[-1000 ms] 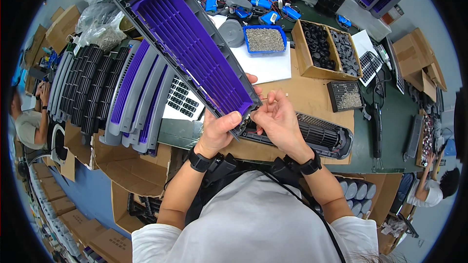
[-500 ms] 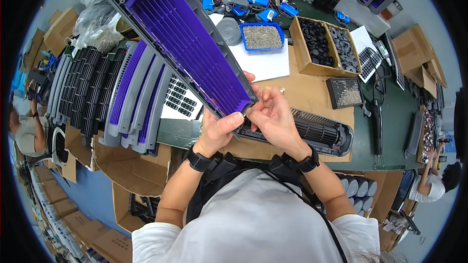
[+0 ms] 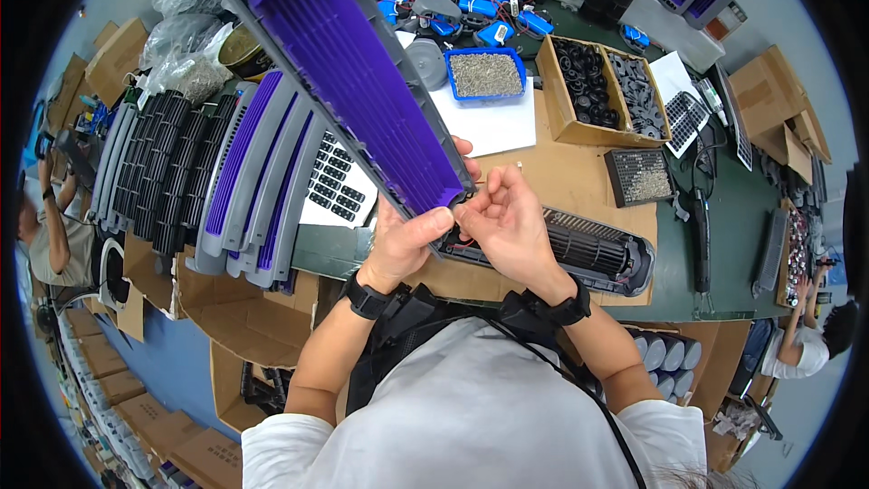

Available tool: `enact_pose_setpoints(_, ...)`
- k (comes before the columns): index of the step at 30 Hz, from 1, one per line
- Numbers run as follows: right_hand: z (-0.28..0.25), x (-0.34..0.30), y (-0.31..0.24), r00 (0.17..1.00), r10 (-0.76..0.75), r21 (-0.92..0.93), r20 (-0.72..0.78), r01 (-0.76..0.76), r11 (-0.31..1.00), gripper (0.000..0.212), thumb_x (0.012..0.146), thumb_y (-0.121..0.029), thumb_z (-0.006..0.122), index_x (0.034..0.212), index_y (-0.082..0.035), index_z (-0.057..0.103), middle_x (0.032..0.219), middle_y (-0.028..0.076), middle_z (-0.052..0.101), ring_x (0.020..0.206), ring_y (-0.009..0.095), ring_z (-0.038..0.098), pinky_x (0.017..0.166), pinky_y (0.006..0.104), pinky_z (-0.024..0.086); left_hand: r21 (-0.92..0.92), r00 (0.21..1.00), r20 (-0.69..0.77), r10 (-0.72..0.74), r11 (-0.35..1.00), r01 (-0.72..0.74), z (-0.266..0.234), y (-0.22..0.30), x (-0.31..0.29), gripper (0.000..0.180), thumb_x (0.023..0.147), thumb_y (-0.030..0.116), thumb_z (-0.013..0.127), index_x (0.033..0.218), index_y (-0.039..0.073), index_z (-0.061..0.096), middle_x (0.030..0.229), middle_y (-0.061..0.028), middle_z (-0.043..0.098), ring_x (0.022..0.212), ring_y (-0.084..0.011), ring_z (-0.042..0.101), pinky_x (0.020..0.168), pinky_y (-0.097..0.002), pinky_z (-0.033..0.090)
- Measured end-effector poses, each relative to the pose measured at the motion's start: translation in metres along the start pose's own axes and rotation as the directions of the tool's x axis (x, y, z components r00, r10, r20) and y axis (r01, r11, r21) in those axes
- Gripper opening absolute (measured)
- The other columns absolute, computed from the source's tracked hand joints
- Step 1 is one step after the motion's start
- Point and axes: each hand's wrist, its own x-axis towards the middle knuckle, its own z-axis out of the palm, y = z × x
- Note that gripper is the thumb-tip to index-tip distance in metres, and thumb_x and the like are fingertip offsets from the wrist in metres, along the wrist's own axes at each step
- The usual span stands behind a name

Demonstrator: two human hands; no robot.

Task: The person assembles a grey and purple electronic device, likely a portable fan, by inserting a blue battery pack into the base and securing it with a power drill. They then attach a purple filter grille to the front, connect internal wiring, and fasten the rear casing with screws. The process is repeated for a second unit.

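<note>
Purple-and-gray housing point(image 3: 362, 91), long and trough-shaped with a slatted purple inside, was held tilted above the tabletop point(image 3: 673, 258), its near end close to us and its far end reaching toward the upper left. We had our left hand point(image 3: 405, 243) closed around that near end, thumb on the corner and other fingers partly hidden behind. Our right hand point(image 3: 512, 231) was at the same end, its fingers point(image 3: 513, 183) drawn together in a pinch; we could not tell whether they gripped anything small. Partly behind our right hand, a dark housing point(image 3: 645, 264) with a black finned roller point(image 3: 588, 249) lay on a cardboard sheet point(image 3: 570, 172). Farther off we saw a blue tray point(image 3: 449, 81) of small grayish pieces point(image 3: 489, 74) and a divided cardboard box point(image 3: 593, 133) of black and gray parts point(image 3: 588, 81). To our left stood a row of gray-and-purple shells point(image 3: 262, 181) beside black finned cylinders point(image 3: 172, 163).
</note>
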Motion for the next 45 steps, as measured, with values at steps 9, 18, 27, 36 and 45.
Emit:
enact_pose_setpoints(9, -0.009, -0.004, -0.020, 0.995, 0.090, -0.126, 0.034, -0.085, 0.988, 0.031, 0.084, 0.002, 0.069, 0.101, -0.003, 0.043, 0.085, 0.008, 0.061, 0.074, 0.010, 0.063, 0.066, 0.0229, 0.053, -0.134, 0.999, 0.007, -0.034, 0.990, 0.035, -0.001, 0.002, -0.001, 0.077, 0.074, 0.022, 0.075, 0.140, 0.001, 0.042, 0.136, -0.0172, 0.050, 0.124, -0.0282, 0.054, 0.104, -0.0423, 0.048)
enact_pose_setpoints(18, -0.025, 0.001, -0.033, 0.929, 0.171, -0.108, 0.328, -0.143, 0.984, 0.032, 0.086, 0.002, 0.066, 0.116, 0.008, 0.057, 0.106, 0.010, 0.066, 0.090, 0.012, 0.065, 0.080, 0.0260, 0.055, -0.196, 0.990, 0.083, -0.111, 0.972, 0.125, -0.002, 0.012, 0.001, 0.079, 0.074, 0.036, 0.068, 0.137, -0.004, 0.043, 0.131, -0.0222, 0.052, 0.118, -0.0302, 0.059, 0.100, -0.0408, 0.051)
enact_pose_setpoints(27, -0.026, 0.004, -0.030, 0.899, 0.166, -0.108, 0.405, -0.134, 0.985, 0.035, 0.084, 0.007, 0.065, 0.117, 0.010, 0.057, 0.107, 0.012, 0.067, 0.098, 0.015, 0.066, 0.085, 0.0270, 0.056, -0.160, 0.971, 0.142, -0.191, 0.964, 0.213, 0.003, 0.025, 0.003, 0.072, 0.078, 0.024, 0.068, 0.140, -0.004, 0.041, 0.124, -0.0210, 0.059, 0.114, -0.0274, 0.062, 0.101, -0.0399, 0.050)
enact_pose_setpoints(36, -0.030, 0.005, -0.034, 0.946, 0.104, -0.210, 0.307, -0.040, 0.977, 0.039, 0.082, 0.005, 0.067, 0.120, 0.008, 0.056, 0.109, 0.011, 0.068, 0.099, 0.016, 0.066, 0.083, 0.0281, 0.056, 0.556, 0.977, -0.093, -0.192, 0.804, 0.212, 0.010, 0.036, -0.007, 0.078, 0.074, -0.007, 0.070, 0.142, 0.003, 0.034, 0.124, -0.0103, 0.056, 0.111, -0.0156, 0.058, 0.097, -0.0315, 0.049)
enact_pose_setpoints(45, -0.030, 0.000, -0.022, 0.969, -0.041, -0.306, 0.244, 0.117, 0.945, 0.030, 0.079, 0.000, 0.070, 0.105, 0.008, 0.058, 0.096, 0.013, 0.069, 0.082, 0.016, 0.069, 0.072, 0.0297, 0.056, 0.634, 0.988, -0.096, -0.124, 0.757, 0.157, 0.014, 0.031, -0.007, 0.076, 0.070, -0.006, 0.070, 0.137, 0.002, 0.037, 0.116, -0.0105, 0.059, 0.104, -0.0151, 0.061, 0.090, -0.0303, 0.051)
